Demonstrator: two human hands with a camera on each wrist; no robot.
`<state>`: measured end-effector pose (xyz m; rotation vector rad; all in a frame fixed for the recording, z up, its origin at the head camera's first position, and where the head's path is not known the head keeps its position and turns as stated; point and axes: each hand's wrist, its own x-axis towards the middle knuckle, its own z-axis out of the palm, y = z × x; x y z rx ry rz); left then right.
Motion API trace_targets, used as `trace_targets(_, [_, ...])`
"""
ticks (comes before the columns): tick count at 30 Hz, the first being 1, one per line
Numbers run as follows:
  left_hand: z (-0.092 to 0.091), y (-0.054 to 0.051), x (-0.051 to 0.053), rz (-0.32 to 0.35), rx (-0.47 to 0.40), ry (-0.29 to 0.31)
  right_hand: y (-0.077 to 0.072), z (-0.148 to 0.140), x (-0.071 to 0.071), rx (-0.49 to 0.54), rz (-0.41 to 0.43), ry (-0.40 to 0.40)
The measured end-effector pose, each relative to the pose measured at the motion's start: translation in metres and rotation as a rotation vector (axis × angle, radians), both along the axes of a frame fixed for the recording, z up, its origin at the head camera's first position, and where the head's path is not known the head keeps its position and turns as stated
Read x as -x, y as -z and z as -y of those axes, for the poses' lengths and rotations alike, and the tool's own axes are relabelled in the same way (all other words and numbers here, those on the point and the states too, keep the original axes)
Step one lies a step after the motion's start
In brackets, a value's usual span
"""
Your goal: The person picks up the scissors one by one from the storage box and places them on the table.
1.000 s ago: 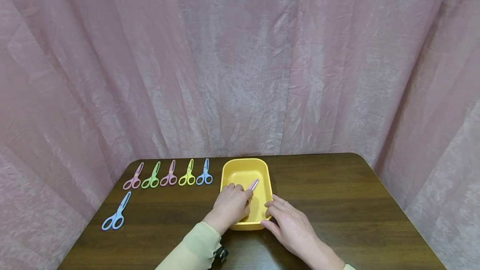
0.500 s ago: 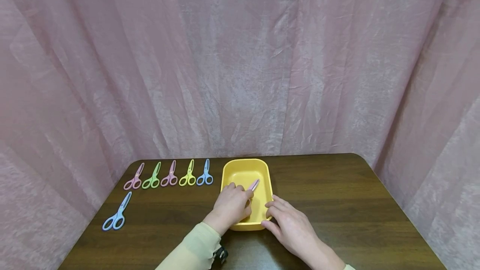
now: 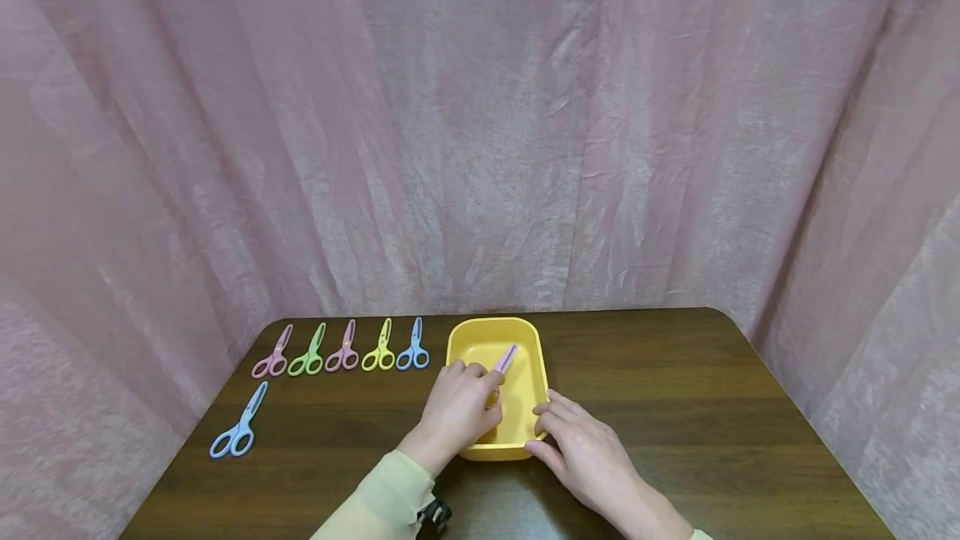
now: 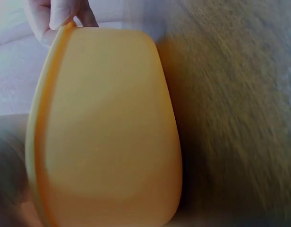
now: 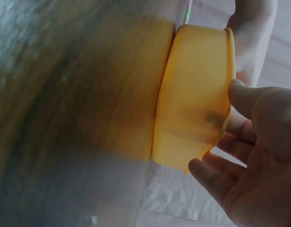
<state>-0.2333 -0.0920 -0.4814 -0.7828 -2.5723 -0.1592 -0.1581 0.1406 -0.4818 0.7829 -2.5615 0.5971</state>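
Observation:
A yellow rectangular tray (image 3: pixel 519 446) stands on the dark wooden table. My left hand (image 3: pixel 459 407) reaches in over its left side and grips a pair of lilac scissors (image 3: pixel 507 358), whose blades point away to the right. The scissors' handles are mostly hidden by my fingers. My right hand (image 3: pixel 581 444) holds the tray at its near right corner. In the right wrist view, the thumb of that hand (image 5: pixel 263 142) touches the rim and the fingers bend around the corner. The left wrist view is mostly filled by the tray's outer wall (image 4: pixel 107 123).
Left of the tray, several scissors lie in a row along the back: pink (image 3: pixel 273 357), green (image 3: pixel 308 354), another pink (image 3: pixel 342 351), yellow (image 3: pixel 379 350) and blue (image 3: pixel 414 348). Light blue scissors (image 3: pixel 241 427) lie nearer, at the left. A pink curtain (image 3: pixel 480 132) hangs behind the table.
My left hand has shifted slightly, and the lilac blades now reach a little farther up and back over the tray. The right hand keeps its hold on the corner.

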Motion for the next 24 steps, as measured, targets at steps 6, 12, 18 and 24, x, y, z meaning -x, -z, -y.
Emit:
trace_targets(6, [0.006,-0.003,-0.004,-0.049,-0.066,0.003,0.000,-0.001,0.000,0.000,0.006,0.003])
trace_targets(12, [0.013,-0.008,-0.009,-0.078,-0.117,0.015,0.001,-0.001,0.000,0.000,0.007,0.002])
trace_targets(18, [0.023,-0.013,-0.015,-0.136,-0.164,0.025,0.001,-0.001,0.000,-0.002,-0.002,-0.004])
trace_targets(24, [0.035,-0.015,-0.022,-0.184,-0.192,0.035,0.001,0.000,0.000,-0.004,-0.008,0.003])
